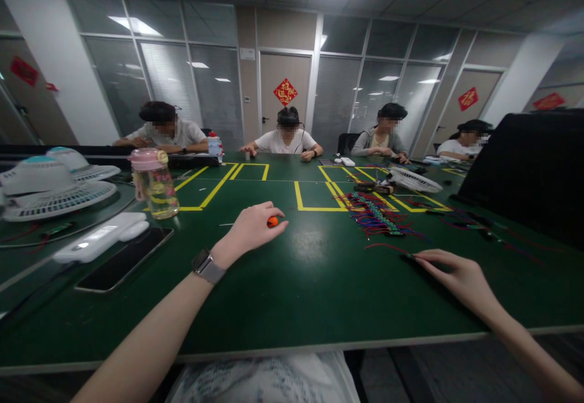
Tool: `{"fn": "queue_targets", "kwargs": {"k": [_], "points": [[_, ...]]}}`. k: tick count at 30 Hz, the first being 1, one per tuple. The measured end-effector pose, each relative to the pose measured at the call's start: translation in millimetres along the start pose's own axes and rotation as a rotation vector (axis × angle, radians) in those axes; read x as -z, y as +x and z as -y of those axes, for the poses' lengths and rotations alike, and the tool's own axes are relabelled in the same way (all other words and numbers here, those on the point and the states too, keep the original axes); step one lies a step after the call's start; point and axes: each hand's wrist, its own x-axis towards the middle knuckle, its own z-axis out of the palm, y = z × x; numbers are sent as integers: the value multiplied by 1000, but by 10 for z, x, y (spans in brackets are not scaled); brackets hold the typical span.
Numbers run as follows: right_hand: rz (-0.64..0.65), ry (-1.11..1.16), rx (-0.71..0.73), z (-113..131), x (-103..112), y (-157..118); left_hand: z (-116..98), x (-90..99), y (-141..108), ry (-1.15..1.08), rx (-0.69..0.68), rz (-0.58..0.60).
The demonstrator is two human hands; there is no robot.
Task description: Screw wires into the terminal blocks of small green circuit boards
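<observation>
My left hand [256, 225], with a grey-banded watch at the wrist, is curled round a small orange object [272, 222] on the green table [292, 293]. A thin pale rod [226, 225] sticks out to the left of that hand. On the right, my right hand [449, 275] pinches the end of a thin red wire [387, 246] that runs left over the tabletop; a small dark piece shows at the fingertips. Behind the wire lies a row of small green circuit boards [376, 213] with many red and blue wires.
A pink-lidded bottle [157, 199], a white power strip [98, 239], a black phone [125, 260] and white fans [59, 187] stand or lie at left. Yellow tape [319, 209] marks the table. A black case [529, 178] stands at right. Several people sit opposite.
</observation>
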Motion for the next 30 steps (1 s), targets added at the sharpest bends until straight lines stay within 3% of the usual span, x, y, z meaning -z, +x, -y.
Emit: {"fn": "queue_targets", "kwargs": {"k": [21,27,30], "points": [[50,-88,67,-53,0,-21,-12,-23,1,15,-22,7],[-13,-254,264,-9,-51,-36,13,-58,1,13,-28,5],[-34,-395,290,82,-124,-97,22,-77,0,7,-28,6]]}}
